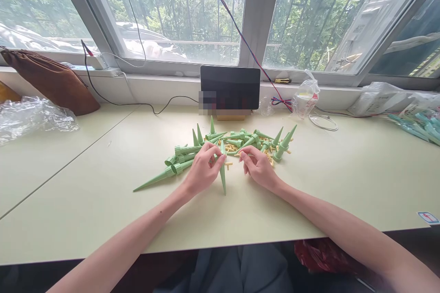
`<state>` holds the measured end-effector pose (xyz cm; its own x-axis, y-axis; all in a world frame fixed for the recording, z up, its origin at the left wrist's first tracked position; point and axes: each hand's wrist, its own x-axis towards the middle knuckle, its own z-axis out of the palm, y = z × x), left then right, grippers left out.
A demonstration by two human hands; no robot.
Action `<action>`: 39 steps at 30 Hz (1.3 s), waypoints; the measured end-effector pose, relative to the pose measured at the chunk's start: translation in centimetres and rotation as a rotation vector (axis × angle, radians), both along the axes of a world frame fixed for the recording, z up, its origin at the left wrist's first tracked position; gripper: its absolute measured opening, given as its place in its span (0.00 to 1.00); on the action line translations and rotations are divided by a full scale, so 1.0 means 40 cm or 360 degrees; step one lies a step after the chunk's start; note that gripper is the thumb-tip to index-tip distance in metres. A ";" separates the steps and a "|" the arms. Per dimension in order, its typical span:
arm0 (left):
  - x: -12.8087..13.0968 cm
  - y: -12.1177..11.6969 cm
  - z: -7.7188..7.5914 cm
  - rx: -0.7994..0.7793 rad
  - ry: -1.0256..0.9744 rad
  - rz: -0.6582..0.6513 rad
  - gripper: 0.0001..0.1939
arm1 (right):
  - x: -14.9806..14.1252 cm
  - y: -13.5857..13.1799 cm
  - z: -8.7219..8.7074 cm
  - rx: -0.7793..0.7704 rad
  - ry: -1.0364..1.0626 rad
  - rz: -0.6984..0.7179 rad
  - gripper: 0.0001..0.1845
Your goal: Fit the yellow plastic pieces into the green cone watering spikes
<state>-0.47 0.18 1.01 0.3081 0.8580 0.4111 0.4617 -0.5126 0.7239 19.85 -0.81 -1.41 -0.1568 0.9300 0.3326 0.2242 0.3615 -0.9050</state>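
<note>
left hand (205, 167): fingers pinched on a green spike (223, 176), its tip pointing down toward the table edge. right hand (257, 165): fingers nearly closed at a small yellow piece (237, 154); grip unclear. just beyond, heaped green cones (187, 158); farther, a dark tablet (230, 87) stands upright.

Spread across your table
On your table (103, 219), the spikes (158, 179) lie in a spread at the middle, small fittings (270, 158) among them. Behind them a tablet (230, 86) stands at a block (230, 118); windows (192, 13) rise beyond. To your left, plastic wrap (37, 116) lies before a pouch (55, 82). Right of the tablet sit a tied bag (305, 100) and, just before it, a looped cable (323, 122). A label (428, 217) lies at your near right edge.
</note>
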 end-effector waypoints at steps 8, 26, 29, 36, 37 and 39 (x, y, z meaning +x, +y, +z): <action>0.003 -0.003 0.005 -0.0235 -0.0058 -0.0044 0.13 | 0.000 -0.003 0.004 0.0057 -0.0021 0.0031 0.13; 0.000 0.003 0.002 -0.0199 -0.0063 0.0000 0.16 | -0.002 -0.007 0.002 0.0200 -0.0080 0.0127 0.09; 0.000 0.004 0.001 -0.0167 -0.0070 0.0007 0.16 | -0.001 -0.006 -0.001 0.0201 -0.0100 0.0103 0.09; 0.000 0.003 0.004 -0.0143 -0.0076 0.0014 0.16 | 0.000 -0.009 0.005 0.0182 -0.0128 0.0111 0.09; 0.000 0.002 0.005 -0.0143 -0.0076 0.0013 0.17 | 0.000 -0.010 0.007 0.0178 -0.0134 0.0113 0.09; 0.000 0.001 0.005 -0.0138 -0.0075 0.0011 0.17 | -0.001 -0.012 0.010 0.0172 -0.0148 0.0115 0.10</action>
<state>-0.46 0.22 1.23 0.2841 0.8931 0.3489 0.4293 -0.4438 0.7866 19.81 -1.27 -1.01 -0.2567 0.8747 0.4112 0.2752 0.4740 -0.8364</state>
